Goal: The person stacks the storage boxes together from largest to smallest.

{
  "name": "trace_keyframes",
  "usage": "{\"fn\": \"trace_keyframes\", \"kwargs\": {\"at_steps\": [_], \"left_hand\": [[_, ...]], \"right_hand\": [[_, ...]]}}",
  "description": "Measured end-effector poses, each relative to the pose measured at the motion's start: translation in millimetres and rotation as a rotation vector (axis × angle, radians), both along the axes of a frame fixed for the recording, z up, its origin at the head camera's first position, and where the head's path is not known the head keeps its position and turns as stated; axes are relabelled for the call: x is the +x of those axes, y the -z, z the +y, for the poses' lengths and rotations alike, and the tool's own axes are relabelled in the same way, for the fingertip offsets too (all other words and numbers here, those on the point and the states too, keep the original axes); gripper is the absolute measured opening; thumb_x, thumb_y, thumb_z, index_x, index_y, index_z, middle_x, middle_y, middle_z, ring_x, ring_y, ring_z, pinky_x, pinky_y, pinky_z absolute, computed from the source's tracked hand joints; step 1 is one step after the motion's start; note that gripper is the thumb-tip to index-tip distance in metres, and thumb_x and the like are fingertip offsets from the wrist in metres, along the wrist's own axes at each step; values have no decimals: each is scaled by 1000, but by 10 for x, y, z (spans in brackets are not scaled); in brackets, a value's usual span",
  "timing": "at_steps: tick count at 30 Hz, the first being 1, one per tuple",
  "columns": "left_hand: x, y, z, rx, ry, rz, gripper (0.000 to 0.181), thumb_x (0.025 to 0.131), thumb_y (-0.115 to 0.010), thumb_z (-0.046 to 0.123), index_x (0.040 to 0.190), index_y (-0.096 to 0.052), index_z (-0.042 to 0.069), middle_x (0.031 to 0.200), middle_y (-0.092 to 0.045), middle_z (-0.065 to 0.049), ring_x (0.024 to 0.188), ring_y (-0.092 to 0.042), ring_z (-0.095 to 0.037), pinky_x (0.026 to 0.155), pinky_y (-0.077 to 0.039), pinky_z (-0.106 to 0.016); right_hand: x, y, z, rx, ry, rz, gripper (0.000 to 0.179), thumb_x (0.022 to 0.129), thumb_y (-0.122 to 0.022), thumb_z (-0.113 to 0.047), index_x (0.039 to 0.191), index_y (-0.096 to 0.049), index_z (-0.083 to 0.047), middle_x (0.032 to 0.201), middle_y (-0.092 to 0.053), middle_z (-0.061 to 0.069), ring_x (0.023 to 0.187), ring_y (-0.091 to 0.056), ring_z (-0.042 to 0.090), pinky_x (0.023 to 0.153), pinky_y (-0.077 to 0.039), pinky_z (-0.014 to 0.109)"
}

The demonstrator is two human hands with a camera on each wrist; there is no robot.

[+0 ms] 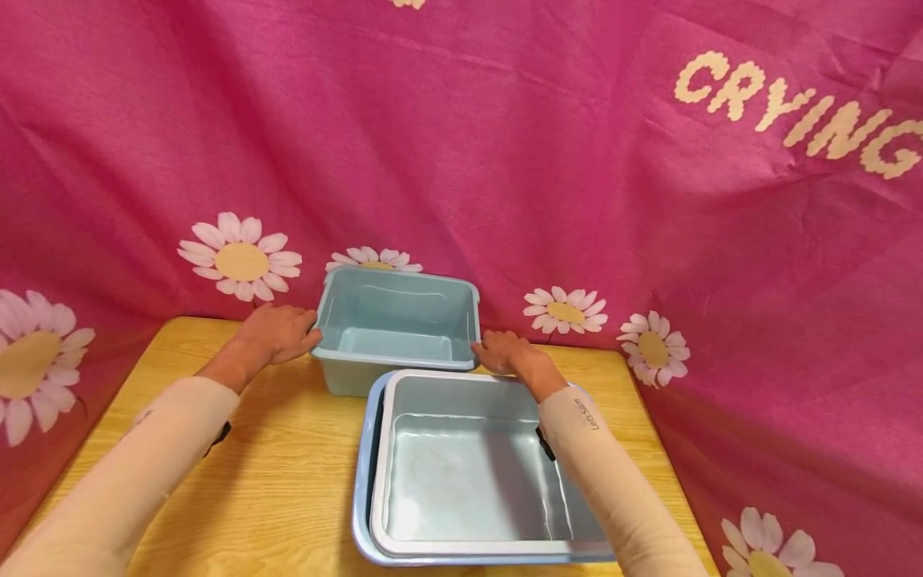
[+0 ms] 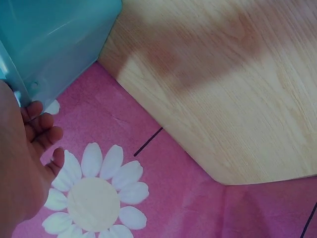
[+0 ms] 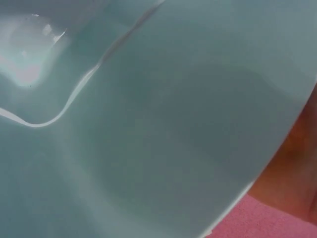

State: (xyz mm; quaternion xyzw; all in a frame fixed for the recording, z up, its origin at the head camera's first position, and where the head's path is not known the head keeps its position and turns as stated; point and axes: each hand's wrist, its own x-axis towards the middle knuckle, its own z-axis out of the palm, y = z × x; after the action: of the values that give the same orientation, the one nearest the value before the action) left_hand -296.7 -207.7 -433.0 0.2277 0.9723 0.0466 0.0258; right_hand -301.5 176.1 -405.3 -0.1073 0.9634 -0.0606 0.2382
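A teal plastic bin (image 1: 392,300) stands near the back edge of the table, with nothing seen inside. My left hand (image 1: 277,332) grips its left rim; in the left wrist view, the curled fingertips (image 2: 43,121) sit under that rim. At the front right corner my right hand (image 1: 505,353) holds the rim with bent fingers. Close in front is a larger pale grey bin (image 1: 490,548), nested in a light blue one (image 1: 363,481), and my right forearm passes over it. A shiny bin wall (image 3: 173,124) fills most of the right wrist view and hides the right fingers.
The wooden table (image 1: 288,465) holds the bins. Pink cloth (image 1: 461,160) with daisies and yellow letters hangs behind and beside it, near the back of the teal bin. A dark edge shows between the nested bins' left rims.
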Motion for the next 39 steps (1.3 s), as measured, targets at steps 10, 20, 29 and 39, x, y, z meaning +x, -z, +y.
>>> {"fn": "trace_keyframes", "kwargs": {"at_steps": [10, 20, 29, 39], "left_hand": [[17, 18, 1, 30, -15, -36, 47, 96, -50, 36, 119, -54, -5, 110, -64, -23, 100, -62, -40, 86, -48, -55], [28, 30, 22, 114, -19, -54, 47, 94, -56, 39, 114, -48, -3, 97, -60, -15, 92, -60, -36, 81, -48, -54], [8, -48, 28, 102, -57, -64, 53, 98, -49, 34, 125, -45, -12, 112, -59, -26, 105, -57, -45, 93, -42, -61], [4, -155, -13, 104, -26, -62, 61, 98, -50, 37, 133, -43, -13, 124, -57, -30, 113, -55, -45, 95, -43, -60]], "right_hand": [[30, -27, -48, -15, 16, -22, 52, 102, -46, -36, 137, -47, 2, 126, -57, 17, 118, -52, 34, 104, -40, 48], [10, 16, -29, 1, 26, 55, 50, 98, -56, -34, 131, -41, 1, 116, -55, 18, 116, -51, 35, 105, -36, 51], [10, 26, -63, -11, -20, 150, 35, 98, -49, -30, 116, -45, 0, 100, -54, 14, 105, -53, 32, 99, -40, 47], [-51, 82, -37, 41, -91, 265, 35, 98, -43, -29, 112, -48, 2, 102, -54, 15, 107, -52, 34, 98, -38, 47]]}}
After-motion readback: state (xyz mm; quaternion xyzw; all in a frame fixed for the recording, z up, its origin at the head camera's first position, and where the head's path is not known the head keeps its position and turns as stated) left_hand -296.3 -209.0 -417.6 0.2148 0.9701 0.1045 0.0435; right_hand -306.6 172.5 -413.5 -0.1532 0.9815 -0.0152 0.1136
